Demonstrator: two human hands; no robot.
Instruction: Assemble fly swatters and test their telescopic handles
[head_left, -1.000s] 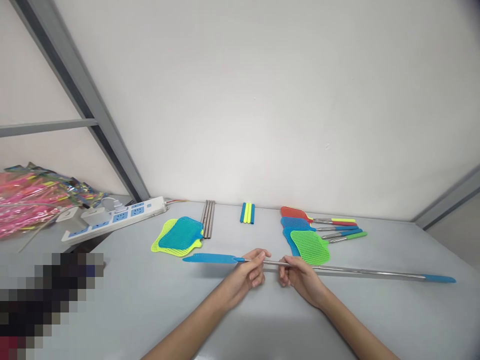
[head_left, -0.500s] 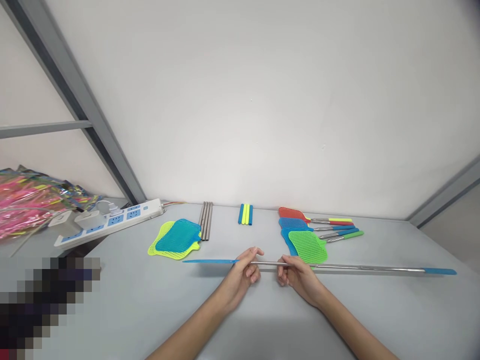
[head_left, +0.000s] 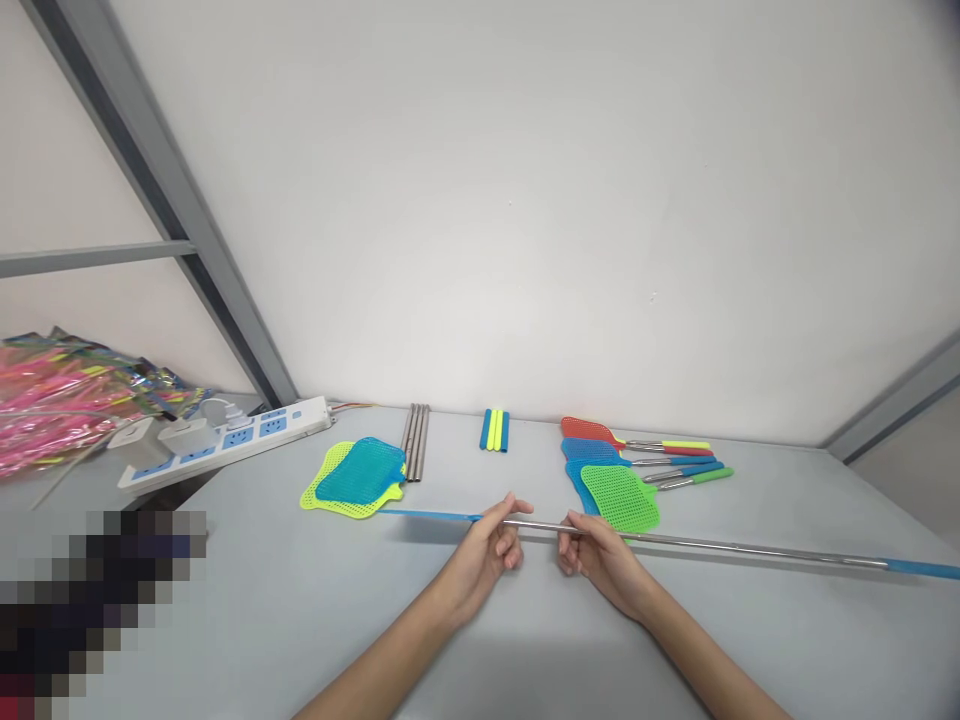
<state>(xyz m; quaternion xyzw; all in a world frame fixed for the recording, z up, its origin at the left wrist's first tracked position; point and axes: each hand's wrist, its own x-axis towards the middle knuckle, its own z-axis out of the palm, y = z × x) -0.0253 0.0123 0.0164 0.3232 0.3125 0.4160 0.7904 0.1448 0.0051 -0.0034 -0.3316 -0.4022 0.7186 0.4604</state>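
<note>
Both hands grip one long fly swatter [head_left: 720, 545], its silver telescopic rod drawn out across the table. Its blue head is seen edge-on at the left, and its blue handle runs to the right picture edge. My left hand [head_left: 487, 550] is closed round the rod close to the head. A short stretch further right, my right hand [head_left: 596, 555] pinches the rod between thumb and fingers. Behind my right hand lie several fly swatters with short rods: a green one [head_left: 621, 498], blue ones [head_left: 592, 452] and a red one [head_left: 589, 431].
Two loose swatter heads, blue [head_left: 360, 470] over yellow [head_left: 319, 490], lie left beside several metal rods [head_left: 415, 445]. Blue and yellow handle sleeves [head_left: 495, 430] lie mid-table near the wall. A power strip [head_left: 247, 440] and bagged pink items [head_left: 67, 400] are at the far left.
The swatter's handle end has moved right and down to the picture edge, and the rod looks longer and more slanted. Both hands keep their grip. The view has shifted slightly.
</note>
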